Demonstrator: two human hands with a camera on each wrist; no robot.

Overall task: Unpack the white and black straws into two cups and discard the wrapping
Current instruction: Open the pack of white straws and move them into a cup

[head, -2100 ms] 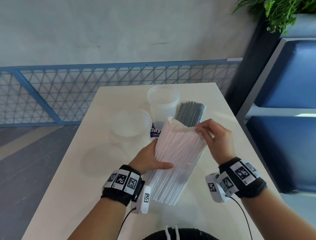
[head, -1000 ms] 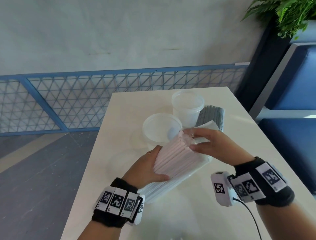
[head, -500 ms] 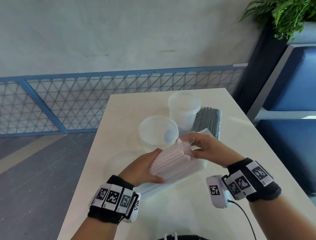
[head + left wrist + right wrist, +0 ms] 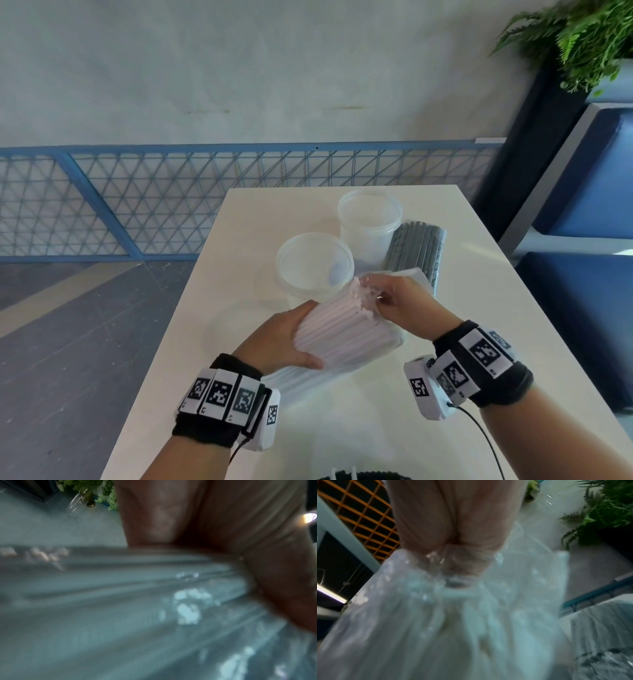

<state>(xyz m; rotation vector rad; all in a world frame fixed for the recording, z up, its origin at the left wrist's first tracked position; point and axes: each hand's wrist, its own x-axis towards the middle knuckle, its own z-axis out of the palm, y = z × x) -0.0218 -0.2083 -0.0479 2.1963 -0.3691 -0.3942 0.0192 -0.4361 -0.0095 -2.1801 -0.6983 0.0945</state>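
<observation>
The left hand [image 4: 281,337] holds the pack of white straws [image 4: 346,334] around its middle. The right hand [image 4: 406,306] pinches the plastic wrap [image 4: 488,601] at the pack's top end.

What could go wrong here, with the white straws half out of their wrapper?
1. The left hand grips the white straws around the middle only; as the right hand tugs the wrapper at the open end, loose straws might slide out and scatter on the table.
2. The two cups stand empty right beside the bundle, so a sudden jerk could probably tip one over.
</observation>
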